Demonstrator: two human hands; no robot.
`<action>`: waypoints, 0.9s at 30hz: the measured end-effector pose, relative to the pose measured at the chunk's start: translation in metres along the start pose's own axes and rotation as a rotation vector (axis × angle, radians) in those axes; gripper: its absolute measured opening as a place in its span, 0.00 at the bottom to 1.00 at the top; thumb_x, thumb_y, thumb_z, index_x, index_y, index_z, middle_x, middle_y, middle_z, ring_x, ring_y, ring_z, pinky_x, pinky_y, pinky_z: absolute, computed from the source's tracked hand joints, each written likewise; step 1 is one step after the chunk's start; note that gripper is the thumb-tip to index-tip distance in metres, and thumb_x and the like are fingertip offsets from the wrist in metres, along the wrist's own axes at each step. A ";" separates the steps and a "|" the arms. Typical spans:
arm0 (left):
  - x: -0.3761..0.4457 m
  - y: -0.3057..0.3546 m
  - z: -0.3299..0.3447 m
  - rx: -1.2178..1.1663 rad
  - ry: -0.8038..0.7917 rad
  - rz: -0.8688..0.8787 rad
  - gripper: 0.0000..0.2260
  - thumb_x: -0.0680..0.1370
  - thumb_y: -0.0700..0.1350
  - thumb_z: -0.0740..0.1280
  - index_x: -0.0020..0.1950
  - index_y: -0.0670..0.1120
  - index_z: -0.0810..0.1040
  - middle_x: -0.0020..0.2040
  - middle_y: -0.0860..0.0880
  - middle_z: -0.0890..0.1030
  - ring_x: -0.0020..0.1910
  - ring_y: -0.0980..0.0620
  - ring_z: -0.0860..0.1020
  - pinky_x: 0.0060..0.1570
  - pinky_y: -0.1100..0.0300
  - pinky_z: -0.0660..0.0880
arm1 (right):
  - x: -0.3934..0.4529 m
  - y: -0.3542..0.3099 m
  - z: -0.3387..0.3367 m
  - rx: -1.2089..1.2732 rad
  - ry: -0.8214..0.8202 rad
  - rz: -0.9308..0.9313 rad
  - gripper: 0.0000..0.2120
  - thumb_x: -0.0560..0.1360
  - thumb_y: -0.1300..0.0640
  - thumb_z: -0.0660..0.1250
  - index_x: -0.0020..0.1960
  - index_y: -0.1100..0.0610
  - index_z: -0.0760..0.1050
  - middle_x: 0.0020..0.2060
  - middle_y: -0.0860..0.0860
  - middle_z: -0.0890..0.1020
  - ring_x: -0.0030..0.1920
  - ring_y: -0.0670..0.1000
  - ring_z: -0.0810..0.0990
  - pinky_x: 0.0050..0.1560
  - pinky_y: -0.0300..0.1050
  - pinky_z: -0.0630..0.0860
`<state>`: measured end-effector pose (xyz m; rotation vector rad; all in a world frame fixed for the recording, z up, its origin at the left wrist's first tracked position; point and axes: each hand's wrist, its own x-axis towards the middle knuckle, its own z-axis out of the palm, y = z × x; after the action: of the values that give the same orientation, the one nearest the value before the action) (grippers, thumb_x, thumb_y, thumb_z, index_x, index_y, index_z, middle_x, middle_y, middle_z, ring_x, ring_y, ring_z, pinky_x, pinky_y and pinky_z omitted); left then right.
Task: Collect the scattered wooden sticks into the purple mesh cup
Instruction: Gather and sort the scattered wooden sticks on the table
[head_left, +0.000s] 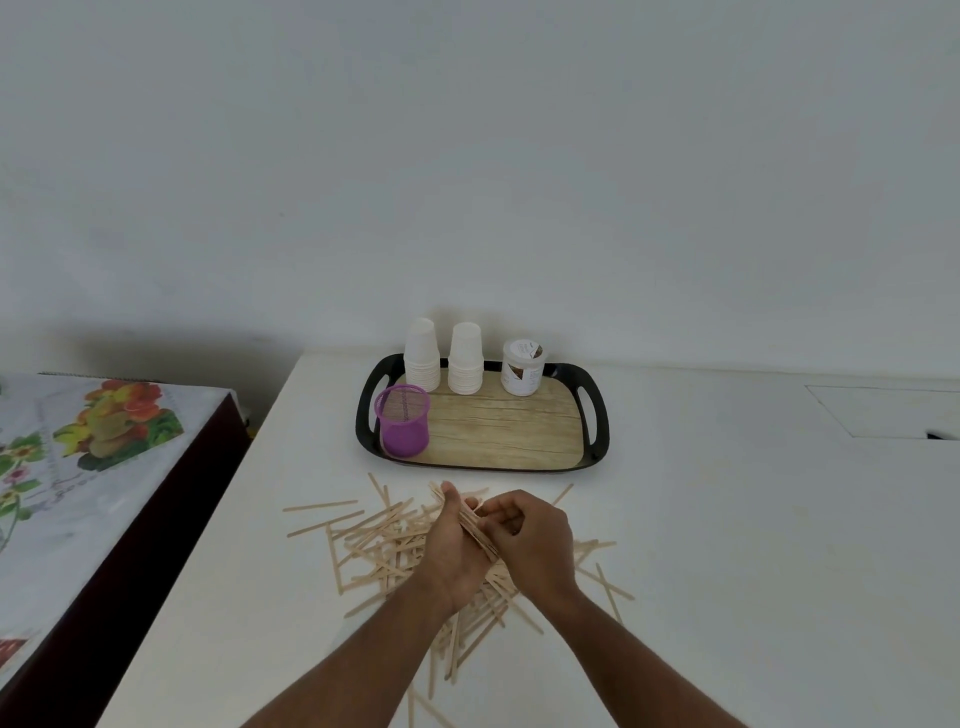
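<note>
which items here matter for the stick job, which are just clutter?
Job:
- loose wooden sticks on the table
- bundle of sticks held in both hands: left hand, right hand
- purple mesh cup

Clutter:
- tray
- paper cup stacks
- white jar

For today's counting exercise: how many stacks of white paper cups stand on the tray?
2. One stack of white cups stands at the tray's back left, behind the purple mesh cup; the other stack stands just right of it, beside the white jar. None seem hidden.
</note>
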<state>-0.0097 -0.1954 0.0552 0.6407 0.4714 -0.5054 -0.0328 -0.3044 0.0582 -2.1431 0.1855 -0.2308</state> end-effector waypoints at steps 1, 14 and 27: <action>-0.001 -0.001 0.001 0.002 -0.013 -0.003 0.25 0.85 0.60 0.54 0.66 0.39 0.70 0.66 0.30 0.78 0.68 0.33 0.76 0.70 0.39 0.71 | -0.002 -0.001 0.002 -0.022 0.007 -0.017 0.04 0.73 0.52 0.78 0.45 0.44 0.85 0.36 0.39 0.86 0.40 0.38 0.85 0.45 0.39 0.83; -0.025 -0.012 0.041 0.402 -0.061 0.333 0.06 0.86 0.44 0.59 0.55 0.44 0.72 0.37 0.50 0.75 0.37 0.53 0.75 0.46 0.55 0.76 | -0.010 0.015 -0.006 1.388 0.035 0.787 0.28 0.84 0.39 0.57 0.63 0.64 0.78 0.55 0.62 0.86 0.56 0.60 0.85 0.66 0.56 0.78; -0.046 -0.023 0.061 0.753 -0.076 0.718 0.05 0.86 0.44 0.61 0.59 0.47 0.74 0.48 0.49 0.81 0.51 0.54 0.81 0.57 0.56 0.79 | -0.001 -0.008 -0.015 1.731 -0.167 0.693 0.29 0.86 0.45 0.50 0.63 0.64 0.83 0.61 0.64 0.84 0.57 0.62 0.86 0.59 0.55 0.77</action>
<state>-0.0433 -0.2383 0.1138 1.4338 -0.0625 0.0033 -0.0367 -0.3122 0.0733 -0.3096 0.4083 0.1836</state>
